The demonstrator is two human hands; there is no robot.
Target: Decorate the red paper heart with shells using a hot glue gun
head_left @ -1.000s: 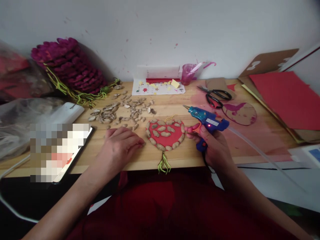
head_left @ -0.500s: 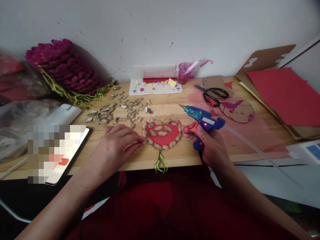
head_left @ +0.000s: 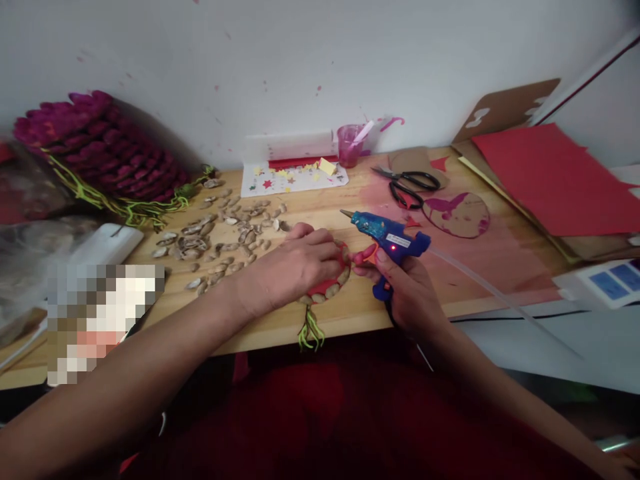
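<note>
My left hand (head_left: 303,263) lies over the red heart (head_left: 320,288), which is edged with peanut shells and has a green yarn tassel (head_left: 311,333) at its point. Its fingers curl down onto the upper part, and whatever is under the fingertips is hidden. In my right hand (head_left: 413,287) is a blue hot glue gun (head_left: 367,225), its red light lit and its nozzle pointing up and left. Fingers wrap round its handle by the orange trigger. Loose peanut shells (head_left: 193,245) are scattered left of the heart.
Black-handled scissors (head_left: 420,180) and a stained cardboard heart (head_left: 460,217) lie to the right, near red sheets (head_left: 543,177). A cup (head_left: 349,148) stands by the wall beside star stickers (head_left: 267,183). Purple strung pieces (head_left: 107,150), a plastic bag and a phone occupy the left.
My left hand has moved right, from beside the heart to on top of it. The glue gun stays in my right hand, and the whole view has shifted slightly.
</note>
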